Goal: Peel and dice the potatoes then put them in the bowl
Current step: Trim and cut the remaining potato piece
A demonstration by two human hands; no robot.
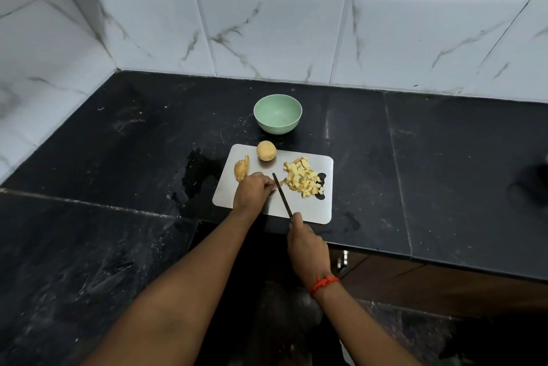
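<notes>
Two forearms, bare all the way to the frame edge at 6 o'clock. Left hand [252, 192] bare. Right hand [308, 247] bare too; its wrist has a red-orange thread band [323, 283], several thin strands bunched together, knot with a short tuft on its 9 o'clock side. Dark grey patch [281, 309] between the arms at 6 o'clock, too blurred to tell if clothing.

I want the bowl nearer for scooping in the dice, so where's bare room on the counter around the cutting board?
Bare counter lies right of the cutting board and behind its far right corner, beside the bowl. The board's left and middle are crowded: potato piece, whole potato, left hand, knife, diced pile.
</notes>
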